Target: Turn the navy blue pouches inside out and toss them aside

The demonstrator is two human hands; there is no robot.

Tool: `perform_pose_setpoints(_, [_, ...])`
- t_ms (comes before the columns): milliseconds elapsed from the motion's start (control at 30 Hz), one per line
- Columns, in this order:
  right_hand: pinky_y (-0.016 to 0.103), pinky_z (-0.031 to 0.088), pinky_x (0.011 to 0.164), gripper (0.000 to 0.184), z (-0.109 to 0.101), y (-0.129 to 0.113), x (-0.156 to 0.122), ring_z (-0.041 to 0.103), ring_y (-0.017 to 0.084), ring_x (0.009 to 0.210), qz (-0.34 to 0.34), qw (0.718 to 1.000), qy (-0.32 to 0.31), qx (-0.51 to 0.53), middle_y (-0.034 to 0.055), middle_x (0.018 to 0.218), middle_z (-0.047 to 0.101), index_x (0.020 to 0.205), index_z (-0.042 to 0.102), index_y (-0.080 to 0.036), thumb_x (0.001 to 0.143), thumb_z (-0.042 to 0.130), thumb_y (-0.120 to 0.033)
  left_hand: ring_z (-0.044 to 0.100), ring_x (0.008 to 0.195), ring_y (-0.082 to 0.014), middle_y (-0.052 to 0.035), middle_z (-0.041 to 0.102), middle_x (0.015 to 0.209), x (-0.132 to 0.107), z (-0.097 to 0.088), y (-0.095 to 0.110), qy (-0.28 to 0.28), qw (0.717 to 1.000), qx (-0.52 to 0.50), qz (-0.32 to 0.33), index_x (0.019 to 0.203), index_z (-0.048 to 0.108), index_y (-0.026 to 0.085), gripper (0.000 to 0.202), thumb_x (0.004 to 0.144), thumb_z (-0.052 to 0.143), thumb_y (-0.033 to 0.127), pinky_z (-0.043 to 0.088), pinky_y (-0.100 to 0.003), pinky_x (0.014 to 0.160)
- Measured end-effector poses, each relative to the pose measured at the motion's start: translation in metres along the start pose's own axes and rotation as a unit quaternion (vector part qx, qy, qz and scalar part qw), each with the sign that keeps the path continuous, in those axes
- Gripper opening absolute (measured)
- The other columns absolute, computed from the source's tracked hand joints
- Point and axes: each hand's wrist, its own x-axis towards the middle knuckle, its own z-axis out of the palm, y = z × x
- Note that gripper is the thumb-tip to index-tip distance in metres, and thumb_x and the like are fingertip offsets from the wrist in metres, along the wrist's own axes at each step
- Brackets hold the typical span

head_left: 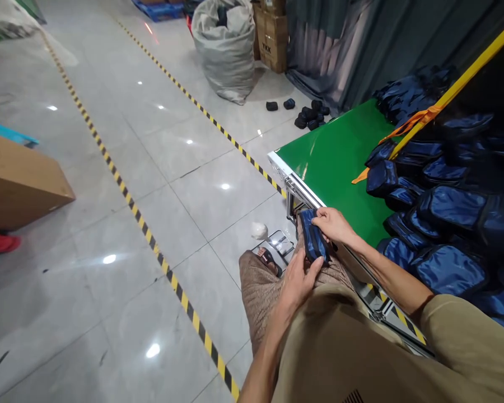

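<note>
A small dark blue fabric pouch (313,238) rests on my lap, at the edge of the green table (336,162). My right hand (334,224) is closed on its upper end, fingers curled over the top. My left hand (300,277) holds its lower end from below, thumb and fingers pressed against the fabric. A large pile of similar blue pouches (445,212) covers the right side of the table.
A yellow bar (453,92) with an orange strap crosses above the pile. On the floor are a full grey sack (227,50), cardboard boxes (273,33), several small black items (311,115), a brown box (17,182) at left, and yellow-black tape lines (151,240).
</note>
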Motion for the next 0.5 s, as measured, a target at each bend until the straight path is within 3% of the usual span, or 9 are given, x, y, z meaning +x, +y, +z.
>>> perform_pose_setpoints(67, [0.025,0.035,0.044,0.025,0.001,0.005,0.009,0.048,0.015,0.041,0.062,0.996,-0.018,0.057,-0.0084,0.047,0.049,0.073,0.045,-0.029,0.085,0.067,-0.030,0.071,0.108,-0.0286,-0.0088,0.076,0.111,0.000,0.005,-0.007,-0.004,0.999,0.012,0.048,0.116,0.066,0.026,0.032,0.110,0.055,0.054,0.054,-0.041,0.100])
perform_pose_setpoints(133, [0.025,0.034,0.044,0.031,0.002,0.011,0.015,0.044,0.014,0.041,0.086,0.992,-0.025,0.085,-0.0084,0.047,0.046,0.071,0.045,-0.029,0.086,0.072,-0.031,0.068,0.102,-0.0272,-0.0070,0.073,0.102,0.001,0.007,-0.011,-0.005,0.997,0.020,0.070,0.100,0.062,0.027,0.030,0.111,0.049,0.051,0.052,-0.040,0.097])
perform_pose_setpoints(233, [0.026,0.042,0.049,0.040,0.001,0.019,0.010,0.047,0.014,0.048,0.083,0.990,-0.048,0.102,-0.0059,0.054,0.051,0.073,0.050,-0.027,0.097,0.072,-0.050,0.063,0.088,-0.0232,-0.0026,0.066,0.089,0.003,0.006,-0.011,0.009,0.999,-0.010,0.035,0.088,0.054,0.027,0.036,0.113,0.045,0.051,0.049,-0.035,0.086])
perform_pose_setpoints(300, [0.030,0.053,0.062,0.050,0.002,0.025,-0.005,0.060,0.018,0.062,0.039,0.987,-0.098,0.120,0.0000,0.069,0.064,0.082,0.060,-0.025,0.105,0.060,-0.069,0.060,0.082,-0.0211,0.0003,0.063,0.084,0.005,0.004,-0.010,0.035,0.998,-0.048,-0.009,0.089,0.054,0.027,0.036,0.112,0.047,0.054,0.045,-0.033,0.080])
perform_pose_setpoints(367, [0.035,0.059,0.083,0.057,0.005,0.030,-0.025,0.071,0.024,0.088,-0.040,0.986,-0.130,0.093,0.0061,0.095,0.077,0.100,0.070,-0.023,0.108,0.054,-0.077,0.057,0.077,-0.0196,0.0025,0.060,0.079,0.007,0.003,-0.010,0.070,0.993,-0.079,-0.044,0.089,0.053,0.027,0.039,0.111,0.048,0.058,0.042,-0.032,0.076])
perform_pose_setpoints(433, [0.038,0.056,0.097,0.052,0.014,0.036,-0.046,0.071,0.027,0.106,-0.116,0.987,-0.112,0.014,0.0075,0.113,0.078,0.110,0.073,-0.024,0.109,0.059,-0.074,0.054,0.074,-0.0188,0.0036,0.057,0.076,0.009,0.004,-0.010,0.100,0.988,-0.101,-0.060,0.087,0.050,0.027,0.041,0.110,0.048,0.061,0.040,-0.031,0.074])
perform_pose_setpoints(500, [0.037,0.054,0.095,0.045,0.026,0.041,-0.060,0.069,0.027,0.101,-0.156,0.984,-0.062,-0.064,0.0064,0.106,0.076,0.101,0.070,-0.026,0.113,0.057,-0.067,0.053,0.072,-0.0184,0.0039,0.055,0.075,0.011,0.006,-0.010,0.115,0.985,-0.114,-0.062,0.086,0.049,0.027,0.042,0.108,0.049,0.063,0.039,-0.031,0.072])
